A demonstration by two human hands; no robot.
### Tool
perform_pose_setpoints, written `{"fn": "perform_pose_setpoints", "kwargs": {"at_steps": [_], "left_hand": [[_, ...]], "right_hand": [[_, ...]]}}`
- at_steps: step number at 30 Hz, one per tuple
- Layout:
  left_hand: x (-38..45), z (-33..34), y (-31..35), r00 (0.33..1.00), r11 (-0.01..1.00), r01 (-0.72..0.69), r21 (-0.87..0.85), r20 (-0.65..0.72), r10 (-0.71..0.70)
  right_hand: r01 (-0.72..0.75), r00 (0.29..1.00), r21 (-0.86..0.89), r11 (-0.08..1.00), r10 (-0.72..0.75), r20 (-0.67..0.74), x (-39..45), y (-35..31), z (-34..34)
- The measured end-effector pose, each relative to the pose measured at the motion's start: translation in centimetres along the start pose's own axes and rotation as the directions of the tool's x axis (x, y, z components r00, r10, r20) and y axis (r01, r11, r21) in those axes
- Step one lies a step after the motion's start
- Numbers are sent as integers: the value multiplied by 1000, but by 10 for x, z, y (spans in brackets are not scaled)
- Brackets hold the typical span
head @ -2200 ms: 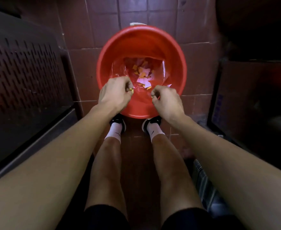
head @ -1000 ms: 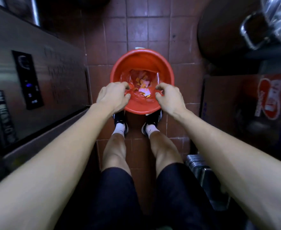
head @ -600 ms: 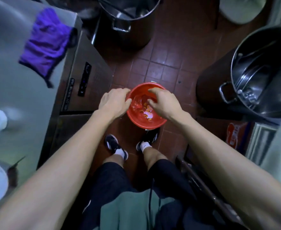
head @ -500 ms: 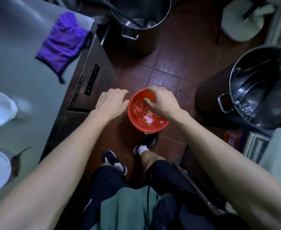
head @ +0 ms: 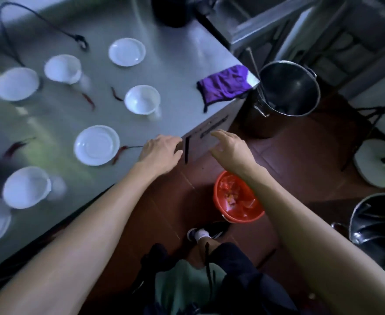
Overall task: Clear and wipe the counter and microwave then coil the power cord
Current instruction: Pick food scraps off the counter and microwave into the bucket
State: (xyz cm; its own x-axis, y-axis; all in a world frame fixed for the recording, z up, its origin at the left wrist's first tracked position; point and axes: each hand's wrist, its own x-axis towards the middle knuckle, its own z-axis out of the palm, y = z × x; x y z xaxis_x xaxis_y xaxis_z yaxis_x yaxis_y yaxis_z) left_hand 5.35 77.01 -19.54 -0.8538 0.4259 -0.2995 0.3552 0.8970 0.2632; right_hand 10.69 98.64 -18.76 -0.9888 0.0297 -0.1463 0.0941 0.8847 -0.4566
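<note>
Dim room, red-brown tiled floor (head: 305, 155), steel shelving (head: 278, 21) behind.

Readable text: none.
Counter front (head: 209, 135): dark strips, perhaps control panels, too blurred to read.
Bowls and plates: plain white, no marks visible.
Cloth (head: 223, 87): plain purple, no label visible.
Bucket (head: 239, 214): plain red, no print visible.

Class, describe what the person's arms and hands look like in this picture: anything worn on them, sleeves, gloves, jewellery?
Both arms are bare along their whole visible length: no sleeves show. The left hand and right hand wear no gloves, and no watch, ring or bracelet can be seen.
</note>
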Motion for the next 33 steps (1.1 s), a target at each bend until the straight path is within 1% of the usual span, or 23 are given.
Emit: {"fn": "perform_pose_setpoints", "kwargs": {"at_steps": [4,10,15,18,20,23,27,29,33], "left_hand": [[-59,-14,-56,994,997,77,-28,-71,-79],[-149,-37,-136,972,982,189,-22,-137,-190],[-218,-51,-186,946,962,265,-67,-177,-272],[-261,-51,-211,912,936,331,-121,-215,-350],[-289,-48,-227,881,909,383,-162,-234,-412],[-326,-43,-251,818,858,439,-267,-276,-504],[-377,-33,-280,710,783,514,-350,-339,-618],[-404,-25,-295,655,726,563,-394,-323,-683],[-449,-6,-324,566,614,638,-464,-257,-783]], "right_hand": [[117,991,-46,992,-114,73,2,-78,16],[268,958,-72,961,-258,126,-13,-185,44],[355,929,-57,933,-345,132,-39,-253,73],[413,903,-63,909,-400,157,-52,-289,88],[455,881,-63,888,-439,176,-59,-312,96],[520,841,-61,852,-498,213,-66,-347,111],[613,761,-69,787,-566,316,-71,-396,136],[639,728,-29,769,-591,348,-71,-423,151],[713,638,38,700,-671,379,-69,-476,187]]}}
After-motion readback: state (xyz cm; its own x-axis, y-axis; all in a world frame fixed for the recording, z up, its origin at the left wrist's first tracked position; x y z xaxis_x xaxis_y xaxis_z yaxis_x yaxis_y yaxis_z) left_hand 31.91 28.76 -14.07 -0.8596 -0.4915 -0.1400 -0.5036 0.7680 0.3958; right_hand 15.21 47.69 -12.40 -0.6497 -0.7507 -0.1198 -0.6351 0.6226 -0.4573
